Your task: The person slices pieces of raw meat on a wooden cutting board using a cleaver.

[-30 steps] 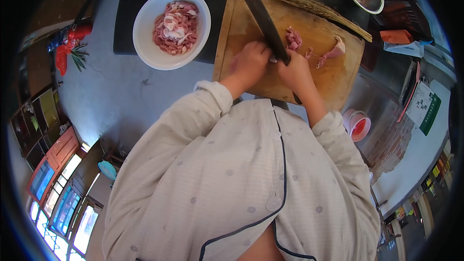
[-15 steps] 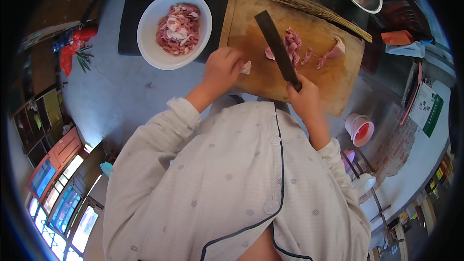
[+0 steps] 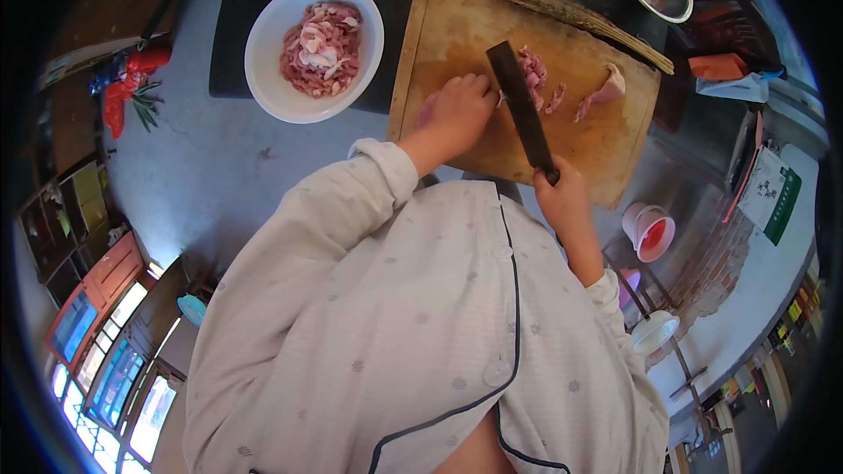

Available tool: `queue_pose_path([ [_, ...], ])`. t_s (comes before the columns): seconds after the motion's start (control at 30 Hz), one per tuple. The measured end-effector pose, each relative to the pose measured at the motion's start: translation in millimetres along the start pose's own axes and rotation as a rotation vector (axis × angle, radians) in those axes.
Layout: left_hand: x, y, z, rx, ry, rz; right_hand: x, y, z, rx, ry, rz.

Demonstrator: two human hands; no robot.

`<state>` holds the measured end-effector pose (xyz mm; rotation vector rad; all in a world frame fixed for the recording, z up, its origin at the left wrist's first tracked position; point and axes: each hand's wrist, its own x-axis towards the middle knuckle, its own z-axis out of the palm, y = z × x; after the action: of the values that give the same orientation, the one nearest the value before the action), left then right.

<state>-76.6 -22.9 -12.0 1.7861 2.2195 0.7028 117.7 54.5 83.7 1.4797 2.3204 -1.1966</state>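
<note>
Clasping the cleaver [image 3: 520,110] at its near end, the right grip [image 3: 565,197] slants it just beside the left grip [image 3: 462,112], which curls over meat [image 3: 426,111] on the board [image 3: 601,154], that hold hidden from view; slick meat sliding underneath could bring knuckles against steel.

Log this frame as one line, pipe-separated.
left hand: curled over meat on cutting board | right hand: holds kitchen knife | kitchen knife: beside left hand | white bowl: left of cutting board, holding cut meat
</note>
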Motion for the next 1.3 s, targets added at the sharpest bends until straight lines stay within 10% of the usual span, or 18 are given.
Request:
queue_pose_path([
  [0.6,-18.6,-4.1,-14.2,-0.068,-0.102,-0.105,76.5,-17.7,-6.4,0.302,0.018,-0.031],
  [0.9,11.1,-9.2,-59.2,-0.306,0.298,-0.209,22.1,-8.0,-2.4,0.217,0.008,-0.037],
  [1.3,-47.4,-4.3,-33.7,-0.594,-0.008,-0.570,48.4,21.4,6.3,0.233,0.027,0.131],
])
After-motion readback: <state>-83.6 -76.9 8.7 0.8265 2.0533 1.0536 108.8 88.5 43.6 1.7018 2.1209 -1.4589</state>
